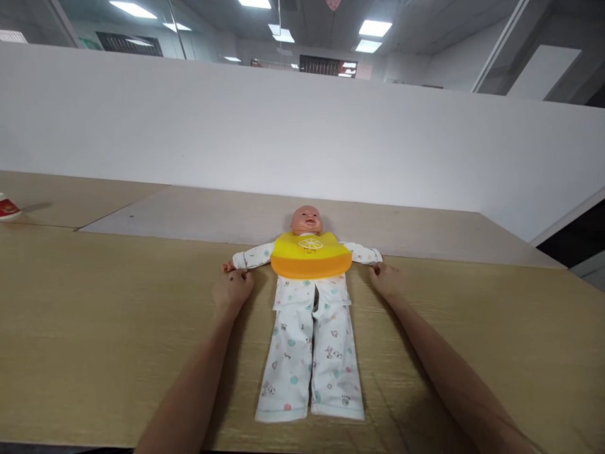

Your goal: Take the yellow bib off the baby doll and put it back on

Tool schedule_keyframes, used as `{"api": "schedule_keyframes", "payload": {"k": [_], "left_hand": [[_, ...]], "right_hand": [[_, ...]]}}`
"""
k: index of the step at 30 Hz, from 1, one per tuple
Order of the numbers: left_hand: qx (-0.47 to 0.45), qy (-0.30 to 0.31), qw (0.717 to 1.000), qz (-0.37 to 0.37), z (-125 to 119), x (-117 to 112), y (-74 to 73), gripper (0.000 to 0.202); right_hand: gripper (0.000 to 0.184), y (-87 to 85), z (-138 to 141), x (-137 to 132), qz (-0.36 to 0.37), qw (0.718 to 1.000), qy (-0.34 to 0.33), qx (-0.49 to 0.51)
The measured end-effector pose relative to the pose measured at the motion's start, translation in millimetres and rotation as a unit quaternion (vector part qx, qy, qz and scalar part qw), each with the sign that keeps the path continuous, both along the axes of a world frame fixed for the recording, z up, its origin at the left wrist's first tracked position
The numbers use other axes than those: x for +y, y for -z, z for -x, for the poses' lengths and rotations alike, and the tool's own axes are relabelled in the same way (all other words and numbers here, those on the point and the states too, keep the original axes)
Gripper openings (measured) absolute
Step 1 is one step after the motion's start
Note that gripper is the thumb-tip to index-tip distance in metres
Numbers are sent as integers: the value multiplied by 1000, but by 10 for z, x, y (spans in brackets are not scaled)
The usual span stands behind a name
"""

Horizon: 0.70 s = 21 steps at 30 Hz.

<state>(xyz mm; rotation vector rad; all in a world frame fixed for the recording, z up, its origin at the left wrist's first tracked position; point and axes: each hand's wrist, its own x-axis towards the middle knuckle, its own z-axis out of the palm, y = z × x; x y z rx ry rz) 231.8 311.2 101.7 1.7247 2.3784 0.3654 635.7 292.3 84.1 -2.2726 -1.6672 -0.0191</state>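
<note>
Near the front edge of the wooden table (85,353), white baby pants (287,353) with little dots and pictures lie flat. They are on a baby doll (306,219), which lies on its back between the person's two arms. Its long line runs straight away from the person, legs close and head far. Past the pants comes the bottom of a white top (288,292).

A bit farther up, the left hand (234,287) is curled at one cuff (240,260), next to a tiny doll hand (228,267). The right hand (386,280) is curled at the other cuff (377,255). The hands are well apart, and each looks about as near to the doll. I cannot tell if the fingers pinch the cloth or just touch it. Between them, a yellow bib (311,247) covers the chest.

Wide wood gives room to move left and right. Beyond the head is a pale board (401,227). Far left, a red and white container (8,207) is cut off. Then a white wall (283,126) ends the room at the back, under glass and bright lights (375,28).
</note>
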Motion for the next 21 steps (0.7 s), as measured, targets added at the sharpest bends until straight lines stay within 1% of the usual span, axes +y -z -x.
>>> {"api": "schedule_keyframes", "payload": {"k": [2, 5, 7, 9, 11, 12, 14, 17, 21], "left_hand": [[-9, -14, 1000, -6, 32, 9, -18, 44], [-10, -13, 1000, -26, 92, 3, -17, 44], [-4, -14, 999, -42, 152, 0, -5, 43], [-2, -25, 998, -58, 217, 6, 10, 40], [-8, -33, 997, -68, 269, 20, 21, 37], [-12, -37, 997, -71, 285, 28, 24, 36], [-16, -38, 996, -75, 296, 39, 22, 35], [-15, -44, 996, -71, 264, 36, -1, 38], [-14, -50, 998, -45, 192, 9, -46, 40]], "right_hand": [[33, -31, -2, 17, 30, 999, 23, 11], [34, -58, -82, 18, 21, 997, 47, 51], [35, -54, -187, 13, -3, 995, 68, 78], [37, -34, -306, 17, -43, 989, 92, 109], [38, -7, -408, 45, -83, 981, 105, 139], [37, 3, -445, 69, -92, 978, 109, 149], [36, 10, -485, 133, -78, 979, 117, 151], [42, -17, -480, 245, -28, 984, 121, 129], [47, -57, -463, 353, 2, 991, 90, 97]]}}
